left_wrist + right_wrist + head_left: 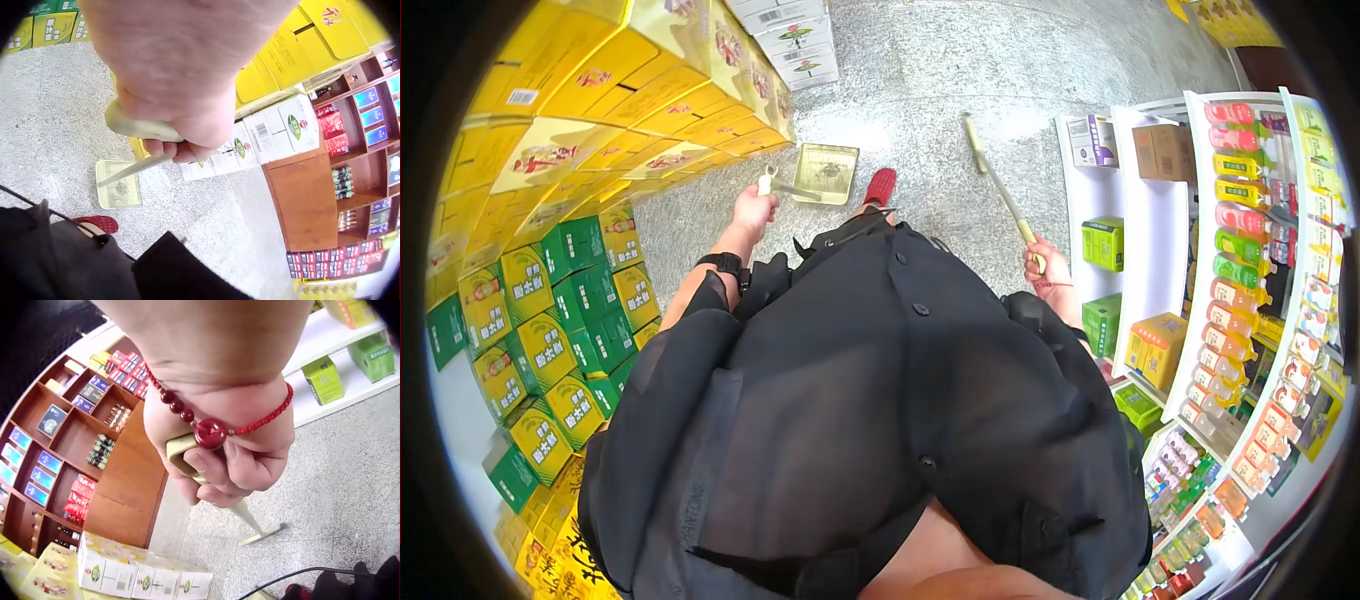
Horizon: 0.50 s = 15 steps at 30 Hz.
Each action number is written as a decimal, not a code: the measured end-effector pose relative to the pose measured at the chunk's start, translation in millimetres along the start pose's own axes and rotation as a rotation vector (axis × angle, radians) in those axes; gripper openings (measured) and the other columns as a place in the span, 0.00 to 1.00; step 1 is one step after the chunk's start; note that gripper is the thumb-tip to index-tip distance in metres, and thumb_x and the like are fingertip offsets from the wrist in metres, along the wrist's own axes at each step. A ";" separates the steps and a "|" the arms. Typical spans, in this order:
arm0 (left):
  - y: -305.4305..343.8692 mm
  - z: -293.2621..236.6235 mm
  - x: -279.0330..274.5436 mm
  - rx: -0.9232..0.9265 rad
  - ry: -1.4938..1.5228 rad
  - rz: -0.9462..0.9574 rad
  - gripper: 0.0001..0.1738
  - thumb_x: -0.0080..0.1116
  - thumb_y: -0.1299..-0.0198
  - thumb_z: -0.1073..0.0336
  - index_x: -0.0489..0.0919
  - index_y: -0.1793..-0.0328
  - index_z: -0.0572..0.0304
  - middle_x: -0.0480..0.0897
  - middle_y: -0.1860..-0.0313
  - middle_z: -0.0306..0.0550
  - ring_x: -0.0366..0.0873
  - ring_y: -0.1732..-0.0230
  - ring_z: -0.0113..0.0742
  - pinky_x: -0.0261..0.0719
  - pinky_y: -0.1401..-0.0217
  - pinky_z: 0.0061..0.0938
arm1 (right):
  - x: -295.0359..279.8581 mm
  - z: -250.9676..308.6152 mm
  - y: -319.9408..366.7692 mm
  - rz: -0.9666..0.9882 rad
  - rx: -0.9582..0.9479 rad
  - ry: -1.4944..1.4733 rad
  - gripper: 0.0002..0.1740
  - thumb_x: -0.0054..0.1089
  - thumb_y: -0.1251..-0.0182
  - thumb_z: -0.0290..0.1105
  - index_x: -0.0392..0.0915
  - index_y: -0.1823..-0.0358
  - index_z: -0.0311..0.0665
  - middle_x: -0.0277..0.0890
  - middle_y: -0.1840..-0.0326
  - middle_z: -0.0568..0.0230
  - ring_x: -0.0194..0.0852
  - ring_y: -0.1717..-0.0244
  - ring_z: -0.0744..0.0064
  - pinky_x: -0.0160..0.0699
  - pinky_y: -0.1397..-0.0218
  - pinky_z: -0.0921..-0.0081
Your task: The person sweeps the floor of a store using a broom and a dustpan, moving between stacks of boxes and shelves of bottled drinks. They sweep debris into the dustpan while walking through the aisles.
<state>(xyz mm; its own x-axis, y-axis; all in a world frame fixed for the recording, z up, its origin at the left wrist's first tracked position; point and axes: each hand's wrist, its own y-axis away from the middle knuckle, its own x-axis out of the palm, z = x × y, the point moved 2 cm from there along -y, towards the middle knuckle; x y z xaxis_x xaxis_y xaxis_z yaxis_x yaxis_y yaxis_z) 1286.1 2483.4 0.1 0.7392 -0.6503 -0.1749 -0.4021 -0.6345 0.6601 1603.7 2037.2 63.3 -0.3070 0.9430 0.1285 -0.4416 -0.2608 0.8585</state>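
My left hand [755, 210] grips the pale handle of a dustpan [827, 172]; its pan rests on the floor at the left of a red shoe [881, 187]. In the left wrist view the fingers of the left hand [181, 106] curl round the handle above the pan [120, 184]. The right hand [1048, 268] holds the upper end of a long-handled broom [1003, 190], its head [973, 143] out over the floor ahead. Seen from the right wrist, the right hand [219, 450] wraps its fingers round the looped handle end, and the broom head [261, 535] lies below.
Yellow cartons [600, 90] and green-and-yellow boxes [550, 350] are stacked along the left. White cartons [795, 40] stand beyond them. White shelves [1145, 230] with bottles and boxes line the right. A wooden cabinet [125, 481] shows in the right wrist view.
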 end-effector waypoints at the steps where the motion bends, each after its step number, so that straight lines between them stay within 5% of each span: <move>1: -5.3 -6.3 6.6 -0.002 -0.002 0.003 0.12 0.51 0.55 0.77 0.73 0.61 0.62 0.71 0.78 0.37 0.65 0.81 0.25 0.65 0.81 0.22 | 2.1 5.6 -9.4 -0.063 -0.026 -0.080 0.26 0.53 0.44 0.25 0.62 0.42 0.40 0.65 0.79 0.66 0.55 0.89 0.82 0.47 0.90 0.87; 2: -11.0 -12.5 12.1 -0.005 0.025 0.020 0.12 0.51 0.55 0.77 0.72 0.61 0.62 0.71 0.78 0.37 0.65 0.81 0.25 0.65 0.81 0.22 | 7.0 13.0 -18.5 -0.065 -0.008 -0.137 0.14 0.53 0.44 0.26 0.65 0.56 0.42 0.65 0.80 0.67 0.55 0.89 0.82 0.48 0.91 0.86; 9: -46.8 -65.6 45.9 -0.036 0.012 0.035 0.13 0.51 0.55 0.77 0.72 0.60 0.62 0.71 0.77 0.37 0.65 0.81 0.25 0.65 0.81 0.21 | 47.7 55.6 -66.8 0.027 0.065 -0.029 0.09 0.51 0.43 0.29 0.60 0.65 0.45 0.63 0.81 0.68 0.53 0.89 0.83 0.47 0.91 0.86; 15: -104.8 -85.0 74.4 -0.026 0.035 0.114 0.14 0.52 0.56 0.77 0.72 0.59 0.64 0.71 0.77 0.38 0.66 0.80 0.26 0.66 0.81 0.22 | 114.4 100.7 -73.6 0.184 0.146 0.383 0.29 0.52 0.45 0.28 0.59 0.39 0.43 0.62 0.81 0.72 0.53 0.89 0.85 0.46 0.91 0.87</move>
<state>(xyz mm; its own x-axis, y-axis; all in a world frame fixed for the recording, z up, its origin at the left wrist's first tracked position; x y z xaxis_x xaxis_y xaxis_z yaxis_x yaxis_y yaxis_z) 1429.3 2537.0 -20.0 0.7082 -0.7022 -0.0726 -0.4706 -0.5463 0.6929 1685.9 2185.1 64.8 -0.6715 0.7318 0.1165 -0.2353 -0.3596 0.9029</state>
